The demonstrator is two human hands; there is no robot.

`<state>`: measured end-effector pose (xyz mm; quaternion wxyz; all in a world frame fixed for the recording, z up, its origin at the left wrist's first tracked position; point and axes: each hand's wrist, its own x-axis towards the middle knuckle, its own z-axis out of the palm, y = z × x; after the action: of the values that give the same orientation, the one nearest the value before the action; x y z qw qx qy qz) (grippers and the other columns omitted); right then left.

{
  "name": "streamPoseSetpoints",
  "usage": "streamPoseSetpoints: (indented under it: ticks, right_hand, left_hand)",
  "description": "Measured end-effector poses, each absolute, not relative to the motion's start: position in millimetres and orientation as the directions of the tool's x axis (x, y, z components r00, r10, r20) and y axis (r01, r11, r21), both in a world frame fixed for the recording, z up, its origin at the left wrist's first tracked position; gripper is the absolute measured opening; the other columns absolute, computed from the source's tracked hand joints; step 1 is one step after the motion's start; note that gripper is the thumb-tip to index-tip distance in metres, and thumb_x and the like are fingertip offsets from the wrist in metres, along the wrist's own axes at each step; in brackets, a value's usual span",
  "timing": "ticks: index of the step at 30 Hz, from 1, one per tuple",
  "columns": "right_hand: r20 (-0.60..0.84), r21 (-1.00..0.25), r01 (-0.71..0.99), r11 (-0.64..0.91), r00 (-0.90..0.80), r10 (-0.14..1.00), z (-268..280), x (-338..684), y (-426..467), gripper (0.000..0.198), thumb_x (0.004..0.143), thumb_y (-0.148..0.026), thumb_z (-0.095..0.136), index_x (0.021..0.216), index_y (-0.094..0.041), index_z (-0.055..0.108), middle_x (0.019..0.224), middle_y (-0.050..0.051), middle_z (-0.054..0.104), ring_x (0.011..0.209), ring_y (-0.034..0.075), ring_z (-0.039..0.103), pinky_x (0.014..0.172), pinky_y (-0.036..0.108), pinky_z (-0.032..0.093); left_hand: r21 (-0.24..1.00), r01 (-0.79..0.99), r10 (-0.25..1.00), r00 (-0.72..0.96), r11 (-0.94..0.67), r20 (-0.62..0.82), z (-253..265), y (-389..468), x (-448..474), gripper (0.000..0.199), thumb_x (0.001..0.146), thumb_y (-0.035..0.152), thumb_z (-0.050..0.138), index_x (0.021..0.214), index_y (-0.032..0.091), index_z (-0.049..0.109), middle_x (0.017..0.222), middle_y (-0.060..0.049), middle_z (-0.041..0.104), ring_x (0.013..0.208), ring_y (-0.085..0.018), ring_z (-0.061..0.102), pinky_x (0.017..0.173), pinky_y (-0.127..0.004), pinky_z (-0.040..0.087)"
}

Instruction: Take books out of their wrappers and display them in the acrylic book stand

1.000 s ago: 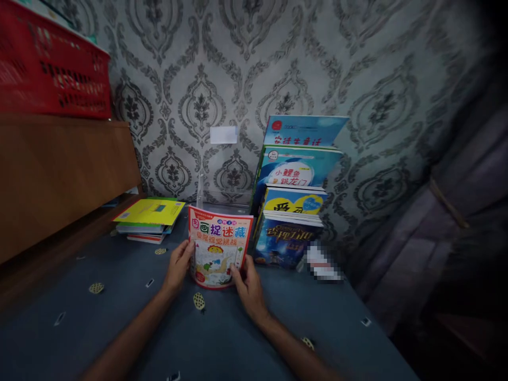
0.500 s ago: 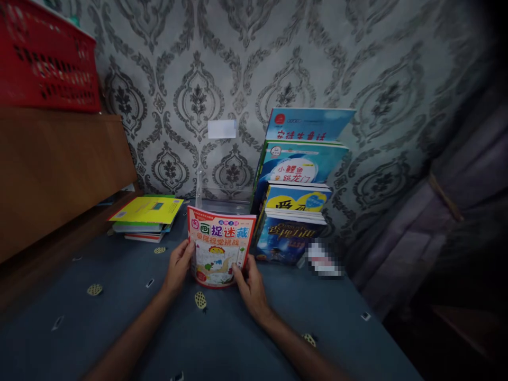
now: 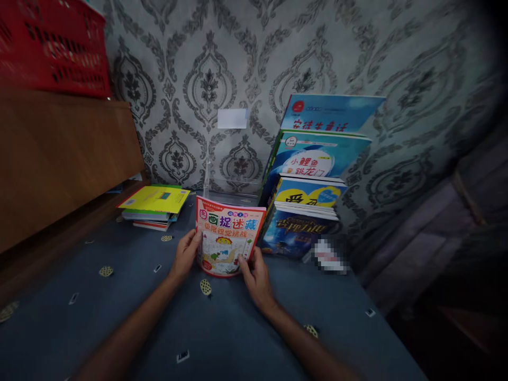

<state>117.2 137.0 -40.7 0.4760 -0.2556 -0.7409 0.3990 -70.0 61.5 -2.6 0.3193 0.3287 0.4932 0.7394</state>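
- Between our left hand [image 3: 186,255] and right hand [image 3: 257,276]: red-bordered picture book [image 3: 226,241], fingers pinching both sides, not yet released
- Right of it: storybooks [image 3: 313,168] already standing in tiers

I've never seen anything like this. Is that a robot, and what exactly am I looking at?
There's no robot: these are a person's own bare hands, seen in every picture by one camera worn on the head, looking forward and down. The left hand and right hand hold opposite sides of a thin, red-bordered paper book, its curved cover facing the camera. Below is a dark blue surface printed with small pale-yellow shapes. On it, to the left, lies a pile of books topped by a yellow one; to the right, glossy, mostly blue-covered books stand in rising rows.
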Motion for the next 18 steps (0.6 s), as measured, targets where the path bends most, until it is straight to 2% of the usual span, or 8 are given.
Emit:
streamPoseSetpoints:
  ticks: [10,14,18]
  right_hand:
    - [0.484,-0.843,0.013,0.538,-0.42,0.768,-44,118,139,0.026,0.097,-0.044,0.054,0.111,-0.023,0.054,0.107,0.008,0.075,0.094,0.023,0.072,0.082,0.035,0.059]
    - [0.496,-0.834,0.014,0.551,-0.417,0.762,-40,118,140,0.024,0.097,-0.044,0.055,0.108,-0.022,0.057,0.103,0.007,0.075,0.092,0.023,0.072,0.081,0.034,0.06]
    - [0.491,-0.836,0.01,0.549,-0.435,0.755,-34,120,141,0.026,0.097,-0.043,0.055,0.112,-0.022,0.057,0.106,0.008,0.075,0.097,0.024,0.072,0.083,0.036,0.06]
  left_hand:
    - [0.941,-0.161,0.792,-0.592,-0.297,0.149,0,60,-69,0.063,0.061,0.07,0.082,0.092,0.016,0.076,0.086,-0.005,0.078,0.081,-0.021,0.07,0.068,-0.025,0.053]
    - [0.941,-0.149,0.808,-0.563,-0.305,0.173,2,58,-74,0.06,0.067,0.069,0.08,0.095,0.016,0.076,0.095,-0.007,0.079,0.087,-0.023,0.072,0.075,-0.028,0.056]
    - [0.951,-0.122,0.827,-0.533,-0.285,0.18,6,56,-76,0.059,0.068,0.067,0.08,0.097,0.016,0.076,0.098,-0.01,0.079,0.093,-0.027,0.073,0.082,-0.034,0.057]
